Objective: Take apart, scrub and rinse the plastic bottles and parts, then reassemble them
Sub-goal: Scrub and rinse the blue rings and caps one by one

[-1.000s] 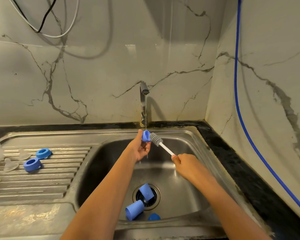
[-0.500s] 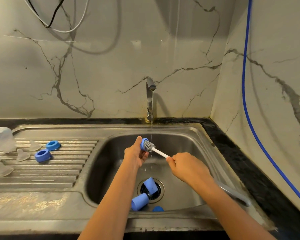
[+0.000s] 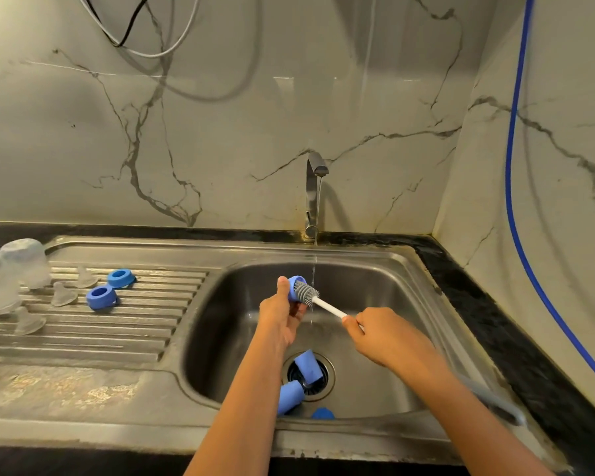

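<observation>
Hands (image 3: 280,316) (image 3: 390,338) hold cap (image 3: 293,285), brush (image 3: 327,306); steel sink (image 3: 368,257), marble walls (image 3: 220,132).

A small blue plastic cap (image 3: 294,287), tilted in mid-air, touches the grey bristle head of a white-handled brush (image 3: 323,304).

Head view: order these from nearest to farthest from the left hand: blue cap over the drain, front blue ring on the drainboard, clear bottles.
From the left hand, which grips a small blue part:
1. Blue cap, in the sink over the drain, just below the hand.
2. Front blue ring, left on the drainboard.
3. Clear bottles, upturned at the drainboard's far left.
</observation>
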